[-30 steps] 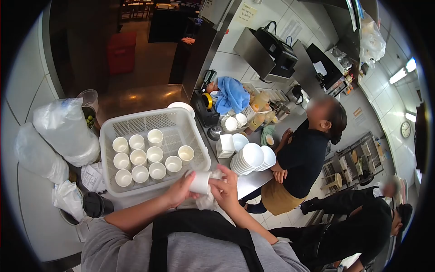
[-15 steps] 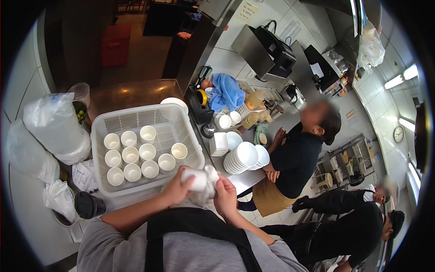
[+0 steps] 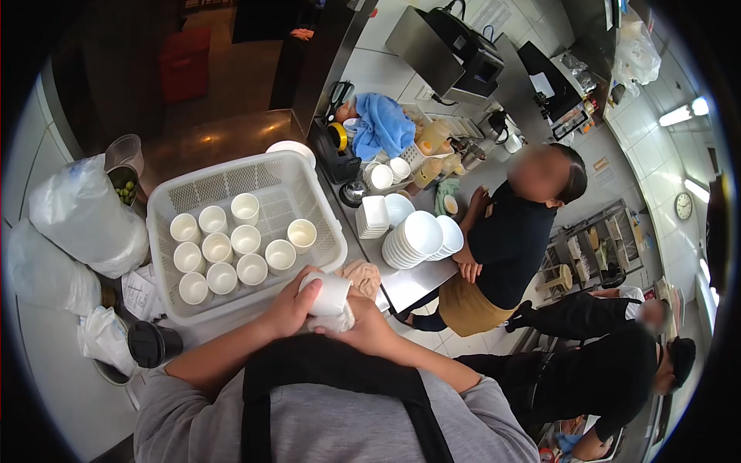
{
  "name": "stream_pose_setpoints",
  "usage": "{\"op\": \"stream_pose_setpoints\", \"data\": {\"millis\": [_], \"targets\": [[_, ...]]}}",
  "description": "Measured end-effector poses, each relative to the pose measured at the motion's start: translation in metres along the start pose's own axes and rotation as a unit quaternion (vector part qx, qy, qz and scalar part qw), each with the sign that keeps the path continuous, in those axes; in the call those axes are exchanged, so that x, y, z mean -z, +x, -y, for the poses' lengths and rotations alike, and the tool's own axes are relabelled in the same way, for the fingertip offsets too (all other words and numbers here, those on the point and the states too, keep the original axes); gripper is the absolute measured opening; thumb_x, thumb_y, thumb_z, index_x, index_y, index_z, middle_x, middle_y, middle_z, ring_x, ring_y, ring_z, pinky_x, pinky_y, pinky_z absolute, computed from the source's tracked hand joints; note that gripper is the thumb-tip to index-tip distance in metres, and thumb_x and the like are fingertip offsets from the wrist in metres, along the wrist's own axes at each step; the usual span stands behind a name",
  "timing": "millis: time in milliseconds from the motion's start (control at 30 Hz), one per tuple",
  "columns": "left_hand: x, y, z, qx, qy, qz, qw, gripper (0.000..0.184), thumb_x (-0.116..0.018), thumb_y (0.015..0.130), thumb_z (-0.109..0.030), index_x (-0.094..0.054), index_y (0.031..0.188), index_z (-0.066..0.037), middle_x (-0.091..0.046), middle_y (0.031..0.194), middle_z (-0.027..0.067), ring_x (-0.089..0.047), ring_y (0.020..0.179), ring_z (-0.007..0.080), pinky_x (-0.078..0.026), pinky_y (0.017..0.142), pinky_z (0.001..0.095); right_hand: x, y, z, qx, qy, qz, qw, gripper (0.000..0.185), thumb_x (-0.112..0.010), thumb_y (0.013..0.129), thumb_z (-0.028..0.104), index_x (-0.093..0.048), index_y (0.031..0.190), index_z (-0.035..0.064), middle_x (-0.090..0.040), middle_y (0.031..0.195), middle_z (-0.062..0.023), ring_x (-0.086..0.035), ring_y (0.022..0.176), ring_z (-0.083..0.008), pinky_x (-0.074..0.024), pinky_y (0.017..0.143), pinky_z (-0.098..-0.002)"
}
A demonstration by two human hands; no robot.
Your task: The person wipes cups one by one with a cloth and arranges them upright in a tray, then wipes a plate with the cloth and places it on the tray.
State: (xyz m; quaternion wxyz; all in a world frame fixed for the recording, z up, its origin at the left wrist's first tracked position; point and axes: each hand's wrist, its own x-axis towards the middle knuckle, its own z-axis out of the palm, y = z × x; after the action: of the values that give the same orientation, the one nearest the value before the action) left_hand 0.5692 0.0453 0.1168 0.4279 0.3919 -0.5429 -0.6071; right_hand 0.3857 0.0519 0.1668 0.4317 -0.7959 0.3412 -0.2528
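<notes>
In front of my apron, my left hand (image 3: 292, 305) is wrapped around a white cup (image 3: 332, 293), which lies tilted on its side. My right hand (image 3: 367, 326) presses a white cloth (image 3: 336, 321) against the cup's lower side; some of its fingers are hidden behind the cup. Just beyond both hands is a light grey plastic crate (image 3: 171, 307) with several white cups (image 3: 218, 247) standing upright in rows inside. A beige cloth (image 3: 363, 275) rests on the counter by the crate's near right corner.
Stacked white bowls (image 3: 417, 238) stand right of the crate, near a co-worker (image 3: 517, 220). Plastic bags (image 3: 89, 212) and a black-lidded cup (image 3: 150, 343) are at the left. Two more people work at the lower right.
My right hand has moved in under the cup with the cloth, where before it held the cloth out to the side. The beige cloth now shows. The co-worker's head has turned.
</notes>
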Motion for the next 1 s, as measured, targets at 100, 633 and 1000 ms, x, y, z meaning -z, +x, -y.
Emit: {"op": "stream_pose_setpoints", "data": {"millis": [100,633,1000], "targets": [[0.002,0.002,-0.003,-0.163,0.089,-0.026,0.982,0.056,-0.048,0.092,-0.051,-0.042,0.119,-0.002,-0.056,0.1,0.0137,-0.057,0.091,0.0258,-0.046,0.082,0.0355,-0.005,-0.003,0.008,-0.121,0.177,-0.036,0.976,0.038,-0.076,0.079,0.013,-0.06,0.111,0.0024,-0.063,0.099,-0.0074,-0.057,0.102,-0.0167,-0.0443,0.089,-0.0313],[0.003,0.01,-0.01,-0.078,-0.065,-0.049,0.994,0.058,-0.039,0.095,-0.055,-0.038,0.13,-0.008,-0.052,0.102,0.0065,-0.054,0.082,0.0137,-0.047,0.068,0.0267,-0.011,0.019,0.005,0.036,-0.037,-0.085,0.995,0.04,-0.068,0.072,-0.004,-0.058,0.111,0.0016,-0.062,0.106,-0.0084,-0.06,0.1,-0.0233,-0.0497,0.083,-0.0339],[0.019,0.02,-0.007,0.041,-0.161,0.068,0.984,0.046,-0.031,0.1,-0.046,-0.04,0.132,-0.014,-0.054,0.09,0.0033,-0.05,0.06,0.0082,-0.045,0.051,0.0235,0.025,0.021,-0.017,0.183,-0.289,-0.025,0.939,0.038,-0.07,0.069,-0.002,-0.062,0.106,0.0035,-0.063,0.108,-0.0114,-0.061,0.099,-0.0269,-0.0504,0.082,-0.0314]]}}
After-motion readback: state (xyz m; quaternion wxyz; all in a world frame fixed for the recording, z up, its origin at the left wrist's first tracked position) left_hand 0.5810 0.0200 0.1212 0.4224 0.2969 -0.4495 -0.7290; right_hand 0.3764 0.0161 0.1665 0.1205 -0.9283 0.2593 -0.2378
